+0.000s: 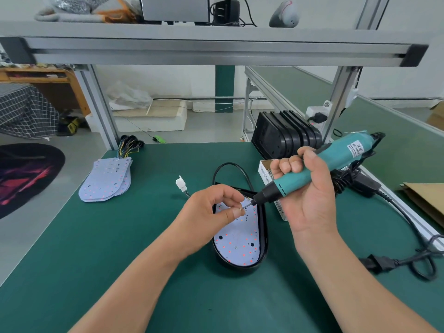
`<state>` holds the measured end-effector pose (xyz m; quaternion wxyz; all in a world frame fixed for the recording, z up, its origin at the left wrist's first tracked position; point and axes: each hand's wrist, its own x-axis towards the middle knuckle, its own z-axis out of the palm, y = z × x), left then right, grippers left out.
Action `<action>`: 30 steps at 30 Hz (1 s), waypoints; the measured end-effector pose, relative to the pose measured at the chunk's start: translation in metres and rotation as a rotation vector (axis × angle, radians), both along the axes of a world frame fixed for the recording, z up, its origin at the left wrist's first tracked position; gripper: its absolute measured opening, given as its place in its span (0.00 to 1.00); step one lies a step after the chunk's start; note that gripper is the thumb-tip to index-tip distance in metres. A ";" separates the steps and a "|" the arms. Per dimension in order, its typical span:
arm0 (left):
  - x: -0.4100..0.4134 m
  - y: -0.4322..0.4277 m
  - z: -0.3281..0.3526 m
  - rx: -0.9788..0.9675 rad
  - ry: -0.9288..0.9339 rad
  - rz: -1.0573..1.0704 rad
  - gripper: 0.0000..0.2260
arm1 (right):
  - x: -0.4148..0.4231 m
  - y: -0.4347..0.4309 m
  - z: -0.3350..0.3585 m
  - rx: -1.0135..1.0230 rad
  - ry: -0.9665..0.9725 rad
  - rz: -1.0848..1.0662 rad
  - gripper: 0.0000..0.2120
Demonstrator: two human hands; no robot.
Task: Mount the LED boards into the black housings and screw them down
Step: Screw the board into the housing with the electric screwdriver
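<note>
A black oval housing (263,239) lies on the green mat with a white LED board (236,246) seated inside it. My right hand (310,195) grips a teal electric screwdriver (319,168), its bit tip slanting down-left over the board's far end. My left hand (211,212) pinches a small screw (241,208) between thumb and forefinger, right at the bit tip. The housing's black cable loops away to a white connector (181,185).
A stack of spare LED boards (105,180) with wire bundles lies at the left. Several black housings (286,137) stand at the back right behind an open screw box (265,170). The screwdriver's power cord (406,258) trails along the right. An aluminium frame rail (216,48) spans overhead.
</note>
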<state>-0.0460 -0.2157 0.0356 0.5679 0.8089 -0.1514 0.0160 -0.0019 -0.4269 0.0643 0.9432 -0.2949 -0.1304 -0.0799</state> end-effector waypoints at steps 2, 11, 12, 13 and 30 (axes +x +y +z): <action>0.000 -0.001 0.000 0.019 -0.005 -0.001 0.09 | 0.000 0.000 0.000 0.000 -0.004 0.002 0.02; 0.002 -0.001 -0.004 0.038 -0.020 0.011 0.09 | -0.001 0.001 0.000 -0.026 -0.015 0.013 0.02; 0.002 -0.001 -0.004 0.038 -0.019 0.012 0.09 | -0.001 0.000 0.000 -0.027 -0.016 0.017 0.02; 0.002 -0.001 -0.004 0.038 -0.017 0.013 0.09 | -0.001 0.000 0.000 -0.027 -0.017 0.021 0.02; -0.001 -0.002 -0.001 0.037 -0.029 0.047 0.11 | -0.005 0.003 0.003 -0.112 -0.094 0.033 0.02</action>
